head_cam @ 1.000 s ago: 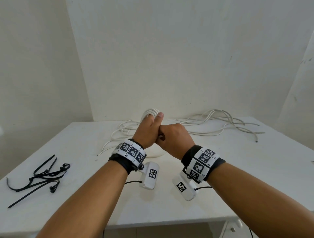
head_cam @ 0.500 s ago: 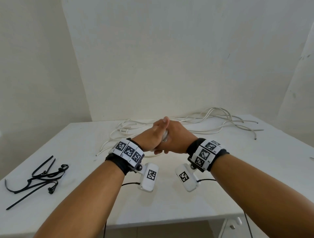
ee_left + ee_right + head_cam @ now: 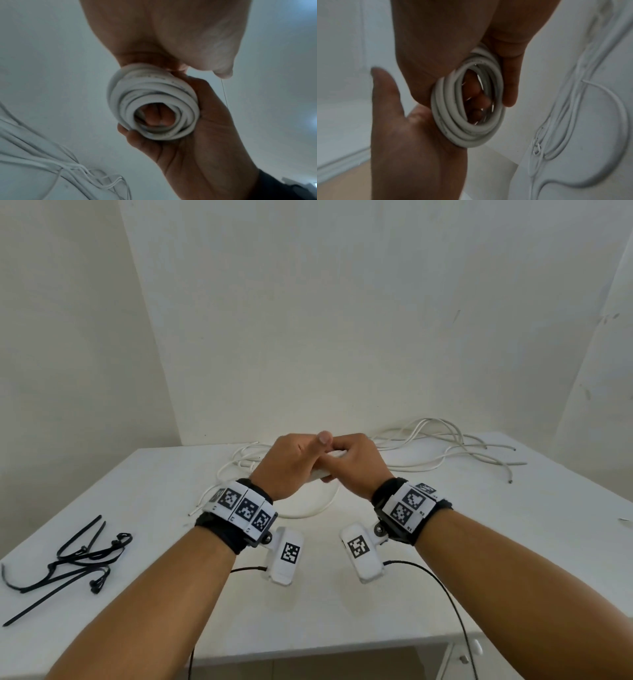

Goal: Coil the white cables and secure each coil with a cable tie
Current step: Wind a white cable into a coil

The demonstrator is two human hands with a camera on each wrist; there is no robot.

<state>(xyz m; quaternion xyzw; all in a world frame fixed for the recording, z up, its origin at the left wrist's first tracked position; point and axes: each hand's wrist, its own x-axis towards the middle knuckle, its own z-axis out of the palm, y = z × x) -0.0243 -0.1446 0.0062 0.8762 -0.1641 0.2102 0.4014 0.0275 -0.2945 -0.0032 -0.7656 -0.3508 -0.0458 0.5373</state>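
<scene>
Both hands are meeting above the middle of the table [image 3: 342, 594], sharing 1 coil [image 3: 152, 106] of white cable between them. The left hand [image 3: 291, 463] is gripping the coil with its fingers curled round the loops and its thumb sticking up. The right hand [image 3: 356, 465] is closing on the same coil from the other side, fingers bent over it. In the left wrist view the coil is showing as several tight turns stacked into a small ring, with fingertips [image 3: 154, 116] visible through its hole. In the right wrist view the ring is sitting between the 2 hands, 1 finger lying along its right edge and others passing through the hole; no tie is showing on it in any view.

From under the hands a length of cable [image 3: 308, 513] is curving down onto the table and lying there in a loose arc. Behind the hands, near the wall, more loose cables [image 3: 438, 446] are sprawling across the far side of the table, their cut ends pointing right. A tangle of black ties [image 3: 68, 563] is lying at the table's left edge, well apart from the hands. Both wrists are wearing black bands [image 3: 222, 529] with white marker blocks, and a white camera housing [image 3: 286, 554] is hanging below each wrist.
</scene>
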